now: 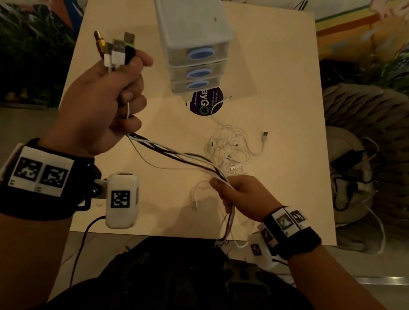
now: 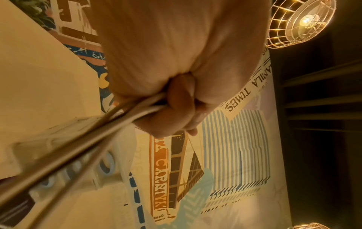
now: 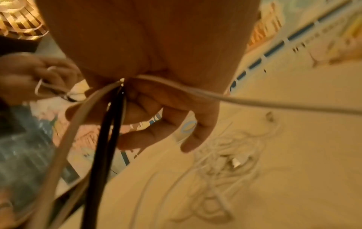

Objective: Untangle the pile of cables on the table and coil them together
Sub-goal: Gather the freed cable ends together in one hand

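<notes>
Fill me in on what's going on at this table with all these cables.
A person is sorting cables. Their left hand grips a bundle of cables just below the plugs, held up above the table. The right hand holds the same bundle farther along, so it stretches between the hands, with its tails hanging past the table's near edge. A tangled pile of white cables lies on the table, near a small drawer unit.
</notes>
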`<state>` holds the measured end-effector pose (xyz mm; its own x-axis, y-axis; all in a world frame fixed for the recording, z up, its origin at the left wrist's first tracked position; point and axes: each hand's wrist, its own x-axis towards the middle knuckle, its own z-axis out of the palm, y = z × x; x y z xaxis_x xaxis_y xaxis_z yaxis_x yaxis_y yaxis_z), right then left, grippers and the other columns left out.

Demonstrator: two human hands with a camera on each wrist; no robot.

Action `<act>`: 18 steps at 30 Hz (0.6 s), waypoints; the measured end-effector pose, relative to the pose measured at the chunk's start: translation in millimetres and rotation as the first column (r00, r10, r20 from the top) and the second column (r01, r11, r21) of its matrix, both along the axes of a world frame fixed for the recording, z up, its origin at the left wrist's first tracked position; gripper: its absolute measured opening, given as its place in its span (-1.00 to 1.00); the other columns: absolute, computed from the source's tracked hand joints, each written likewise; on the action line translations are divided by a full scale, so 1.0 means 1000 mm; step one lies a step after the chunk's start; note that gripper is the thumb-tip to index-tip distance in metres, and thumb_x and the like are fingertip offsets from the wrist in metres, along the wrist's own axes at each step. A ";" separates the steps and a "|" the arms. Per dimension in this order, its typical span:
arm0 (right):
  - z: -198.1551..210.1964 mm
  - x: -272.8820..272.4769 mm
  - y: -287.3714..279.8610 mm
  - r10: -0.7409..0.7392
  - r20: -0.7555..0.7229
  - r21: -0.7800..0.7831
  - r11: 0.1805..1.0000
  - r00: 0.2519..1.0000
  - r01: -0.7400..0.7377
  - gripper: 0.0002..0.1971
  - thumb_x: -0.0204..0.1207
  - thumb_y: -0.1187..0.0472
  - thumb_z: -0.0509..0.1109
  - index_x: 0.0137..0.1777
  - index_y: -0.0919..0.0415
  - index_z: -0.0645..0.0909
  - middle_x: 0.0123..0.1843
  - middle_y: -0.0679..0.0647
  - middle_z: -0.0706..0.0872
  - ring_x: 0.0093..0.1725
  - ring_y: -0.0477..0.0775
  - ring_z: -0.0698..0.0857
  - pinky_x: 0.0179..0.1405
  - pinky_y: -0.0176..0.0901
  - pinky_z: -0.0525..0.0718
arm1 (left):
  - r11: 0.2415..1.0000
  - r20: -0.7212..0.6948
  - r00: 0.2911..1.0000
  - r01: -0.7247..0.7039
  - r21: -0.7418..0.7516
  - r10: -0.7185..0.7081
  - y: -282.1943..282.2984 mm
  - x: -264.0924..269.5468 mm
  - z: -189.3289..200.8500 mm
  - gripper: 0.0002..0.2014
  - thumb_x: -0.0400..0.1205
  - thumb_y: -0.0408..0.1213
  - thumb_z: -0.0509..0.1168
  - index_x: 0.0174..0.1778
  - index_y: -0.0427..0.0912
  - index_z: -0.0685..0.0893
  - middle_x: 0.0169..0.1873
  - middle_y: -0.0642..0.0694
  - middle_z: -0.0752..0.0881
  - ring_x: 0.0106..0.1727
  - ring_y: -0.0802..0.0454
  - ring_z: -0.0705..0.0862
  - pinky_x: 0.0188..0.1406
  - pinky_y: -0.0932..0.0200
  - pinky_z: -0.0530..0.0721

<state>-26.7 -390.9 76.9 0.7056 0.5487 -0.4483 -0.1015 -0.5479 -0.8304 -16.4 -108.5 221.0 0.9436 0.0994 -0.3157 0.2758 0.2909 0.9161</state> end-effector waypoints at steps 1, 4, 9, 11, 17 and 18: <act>0.000 -0.001 -0.009 0.015 0.062 -0.036 0.999 0.998 -0.013 -0.52 0.67 -0.20 0.34 -0.41 0.06 0.64 -0.43 0.00 0.76 -0.32 0.00 0.75 0.01 0.03 0.69 | 1.000 0.019 1.000 -0.010 -0.005 0.010 0.001 0.001 0.003 -0.78 0.86 -0.16 0.10 0.01 0.06 0.64 -0.47 0.05 0.24 -0.56 0.18 0.13 -0.69 0.36 0.19; -0.004 -0.011 -0.034 -0.066 0.074 -0.001 0.998 0.995 0.066 -0.61 0.63 -0.06 0.47 -0.43 0.02 0.59 -0.47 -0.02 0.70 -0.40 -0.10 0.66 -0.17 -0.12 0.63 | 0.998 0.056 0.997 -0.053 -0.021 0.054 0.002 0.003 0.008 -0.79 0.87 -0.15 0.10 0.01 0.07 0.62 -0.48 0.07 0.25 -0.57 0.19 0.15 -0.67 0.36 0.20; -0.015 -0.020 -0.063 -0.137 0.031 0.000 0.991 0.990 0.137 -0.63 0.62 0.00 0.49 -0.37 0.16 0.58 -0.50 0.03 0.66 -0.44 -0.04 0.62 -0.22 -0.04 0.64 | 0.993 0.062 0.993 -0.100 -0.062 0.103 0.002 0.006 0.009 -0.81 0.87 -0.13 0.10 0.02 0.09 0.60 -0.49 0.08 0.27 -0.55 0.20 0.15 -0.66 0.34 0.17; -0.023 -0.020 -0.071 -0.141 -0.023 -0.026 0.990 0.990 0.140 -0.59 0.59 -0.08 0.49 -0.32 0.22 0.61 -0.47 0.15 0.68 -0.42 0.04 0.65 -0.19 0.10 0.69 | 0.991 0.052 0.992 -0.111 -0.071 0.115 0.001 0.009 0.010 -0.82 0.87 -0.12 0.09 0.03 0.09 0.58 -0.49 0.08 0.27 -0.55 0.20 0.15 -0.67 0.34 0.18; -0.042 -0.031 -0.084 -0.089 -0.085 -0.195 0.978 0.992 0.071 -0.55 0.60 -0.29 0.35 -0.37 0.01 0.66 -0.39 0.02 0.78 -0.28 0.04 0.78 -0.03 -0.03 0.70 | 0.989 0.102 0.986 -0.122 -0.082 0.130 -0.002 0.013 0.013 -0.82 0.87 -0.09 0.06 0.05 0.10 0.54 -0.51 0.08 0.30 -0.55 0.22 0.16 -0.66 0.35 0.23; -0.044 -0.034 -0.084 -0.083 -0.095 -0.208 0.976 0.992 0.062 -0.57 0.61 -0.28 0.34 -0.37 -0.04 0.67 -0.39 -0.01 0.78 -0.30 0.01 0.78 -0.03 -0.04 0.71 | 0.989 0.111 0.985 -0.126 -0.081 0.135 -0.002 0.013 0.013 -0.82 0.88 -0.08 0.05 0.04 0.11 0.54 -0.52 0.09 0.31 -0.56 0.22 0.18 -0.66 0.36 0.24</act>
<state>-60.5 -474.7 33.3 0.6847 0.3869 -0.6177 -0.2261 -0.6929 -0.6846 -3.3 -110.0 234.3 0.9547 0.2044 -0.2163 0.1247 0.3852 0.9144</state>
